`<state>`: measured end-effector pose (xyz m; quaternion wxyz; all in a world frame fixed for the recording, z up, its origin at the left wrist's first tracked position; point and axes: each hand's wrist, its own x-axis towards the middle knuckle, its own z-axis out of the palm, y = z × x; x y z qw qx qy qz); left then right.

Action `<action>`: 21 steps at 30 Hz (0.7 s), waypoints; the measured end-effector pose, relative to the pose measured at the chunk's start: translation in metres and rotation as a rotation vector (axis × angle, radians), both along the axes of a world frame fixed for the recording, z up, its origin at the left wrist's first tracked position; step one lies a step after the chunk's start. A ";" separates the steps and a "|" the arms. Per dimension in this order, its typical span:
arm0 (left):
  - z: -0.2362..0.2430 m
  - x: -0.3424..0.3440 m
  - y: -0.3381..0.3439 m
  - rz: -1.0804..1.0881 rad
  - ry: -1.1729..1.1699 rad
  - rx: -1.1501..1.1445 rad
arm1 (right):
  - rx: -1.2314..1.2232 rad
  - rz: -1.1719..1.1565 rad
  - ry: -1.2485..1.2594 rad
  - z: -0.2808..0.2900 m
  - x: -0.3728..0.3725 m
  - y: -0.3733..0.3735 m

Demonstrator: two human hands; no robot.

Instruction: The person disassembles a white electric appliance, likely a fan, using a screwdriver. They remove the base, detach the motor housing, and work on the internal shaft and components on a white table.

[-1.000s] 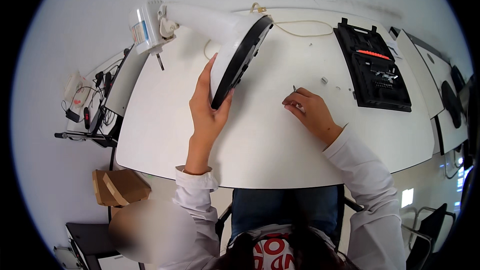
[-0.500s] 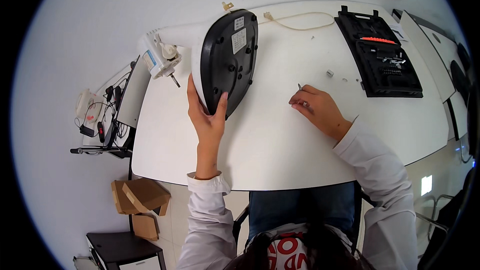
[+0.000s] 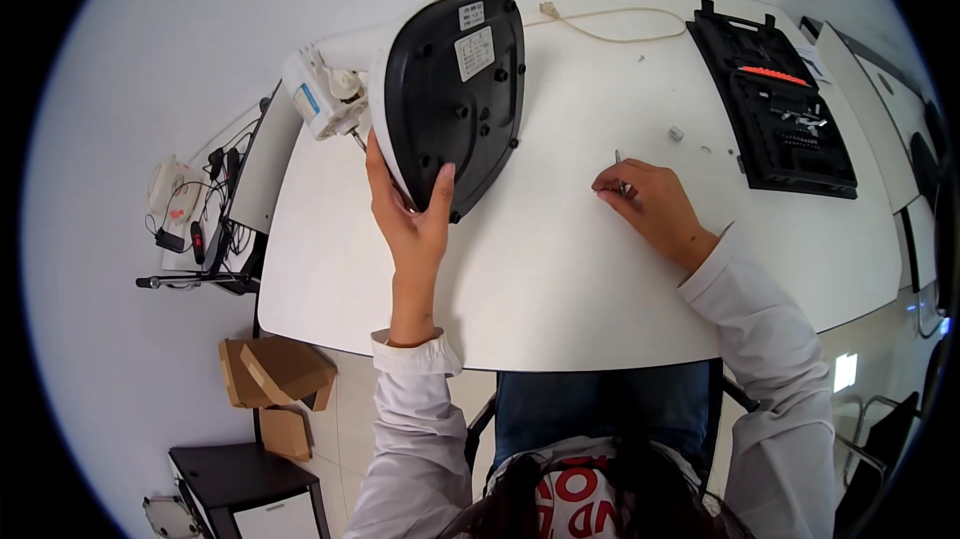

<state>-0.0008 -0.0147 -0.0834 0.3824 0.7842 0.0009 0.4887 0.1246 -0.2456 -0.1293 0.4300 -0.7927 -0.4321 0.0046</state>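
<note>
White appliance held tilted, black underside exposed

The appliance is over the left part of the white table, its underside turned toward the person. Whether any edge rests on the table cannot be told. The left hand clasps the lower end, thumb on the underside, fingers around the white shell. The motor housing overhangs to the left; in my judgement, a firm clasp with the thumb clear of the fittings best resists rolling. The right hand pinches a slim metal piece, well apart from the appliance; a light, level pinch should guard against dropping it. Beyond lies a small metal cylinder; farther right, an open black tool case.
</note>
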 end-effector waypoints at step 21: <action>0.028 -0.007 0.008 -0.109 -0.069 -0.310 | 0.097 0.004 0.048 0.001 -0.001 -0.004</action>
